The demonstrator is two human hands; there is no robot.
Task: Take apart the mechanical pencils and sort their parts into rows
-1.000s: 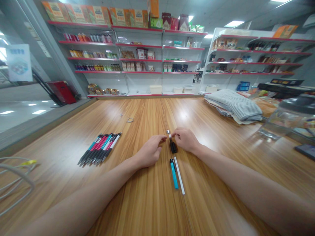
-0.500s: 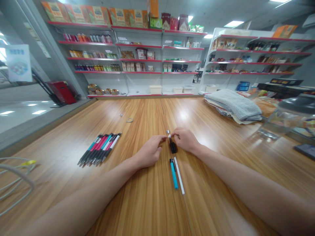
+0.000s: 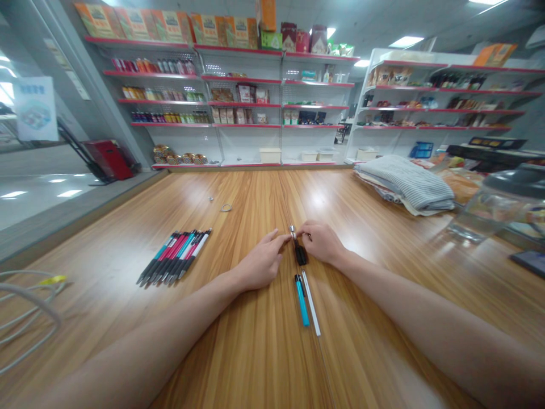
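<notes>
My left hand (image 3: 261, 262) rests on the wooden table with its index finger stretched out, the tip at a small part in the row of pen pieces. From the other side my right hand (image 3: 320, 241) lies with fingers curled, its index fingertip beside that same part. A silver pen tip (image 3: 292, 228) tops the row. Below the fingertips is a black rubber grip (image 3: 300, 254). Nearer me lie a blue pen barrel (image 3: 302, 302) with a black clip and a thin white refill (image 3: 311, 305), side by side. The small part is partly hidden by the fingertips.
Several assembled pens (image 3: 174, 257) lie side by side at left. Behind them is a metal ring (image 3: 225, 208). A white cable (image 3: 29, 304) loops at the left edge. On the right are folded cloth (image 3: 406, 182), a clear water bottle (image 3: 483, 199) and a dark phone (image 3: 530, 262).
My left index finger has stretched further toward the small part, and its fingers have spread a little. My right hand has barely moved. The pen pieces lie as before.
</notes>
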